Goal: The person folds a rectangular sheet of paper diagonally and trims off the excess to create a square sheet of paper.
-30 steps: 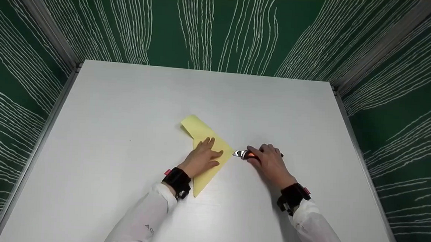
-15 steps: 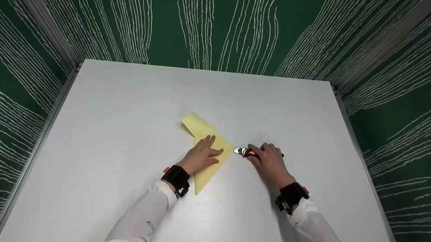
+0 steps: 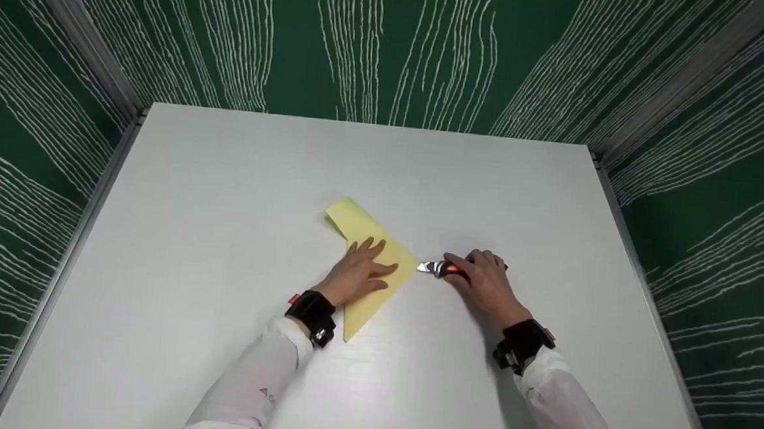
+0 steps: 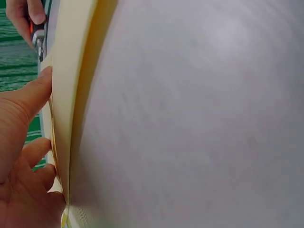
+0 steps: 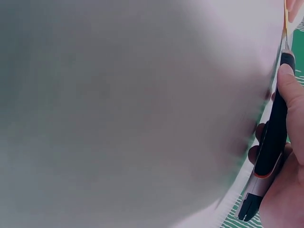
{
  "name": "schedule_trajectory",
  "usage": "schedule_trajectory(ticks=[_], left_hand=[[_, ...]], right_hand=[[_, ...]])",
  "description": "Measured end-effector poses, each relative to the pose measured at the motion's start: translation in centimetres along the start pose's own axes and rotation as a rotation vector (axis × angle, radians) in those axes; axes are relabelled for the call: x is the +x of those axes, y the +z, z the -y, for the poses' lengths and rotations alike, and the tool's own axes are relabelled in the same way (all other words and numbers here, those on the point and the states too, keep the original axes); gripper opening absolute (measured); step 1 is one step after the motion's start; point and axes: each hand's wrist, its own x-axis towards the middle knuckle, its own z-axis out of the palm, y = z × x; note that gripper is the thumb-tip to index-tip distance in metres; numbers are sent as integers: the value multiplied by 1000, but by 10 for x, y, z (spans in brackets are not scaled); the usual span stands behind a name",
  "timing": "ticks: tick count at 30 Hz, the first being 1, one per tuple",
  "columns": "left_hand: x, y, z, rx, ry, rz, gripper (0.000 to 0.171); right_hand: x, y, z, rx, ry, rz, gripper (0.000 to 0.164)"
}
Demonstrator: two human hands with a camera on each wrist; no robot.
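Observation:
On the white table lies a folded sheet of yellow paper (image 3: 360,309), its upper left end a band that lifts from the surface. My left hand (image 3: 356,272) rests on the paper, fingers spread and fairly straight, pressing it down. In the left wrist view a raised layer of the paper (image 4: 66,71) stands beside the fingertips. My right hand (image 3: 486,282) grips a black and orange utility knife (image 3: 450,268), with the thumb along its handle (image 5: 274,128) in the right wrist view. The blade points left, its tip right at the paper's right-hand corner.
The white table (image 3: 226,187) is bounded by grey metal rails (image 3: 102,193) at its sides. Green walls (image 3: 416,53) with white wavy lines rise behind and beside it. Black wrist straps (image 3: 311,315) and white sleeves (image 3: 249,371) cover the forearms.
The paper and both hands have shifted slightly away from the body. The knife tip has stayed close to the paper's right corner. Both hands keep their hold.

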Motion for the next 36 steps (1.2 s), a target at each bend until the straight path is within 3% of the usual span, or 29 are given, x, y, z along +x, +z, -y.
schedule_trajectory(ticks=[5, 11, 20, 36], left_hand=[[-1, -5, 6, -33, 51, 34, 44], [-3, -9, 11, -34, 87, 73, 45], [-5, -9, 14, -13, 133, 69, 44], [-4, -8, 15, -31, 154, 105, 43]], right_hand=[[0, 1, -1, -19, -46, -16, 44], [0, 3, 1, -25, -45, 34, 44], [1, 6, 4, -32, -28, 49, 46], [-1, 6, 5, -42, -18, 36, 45]])
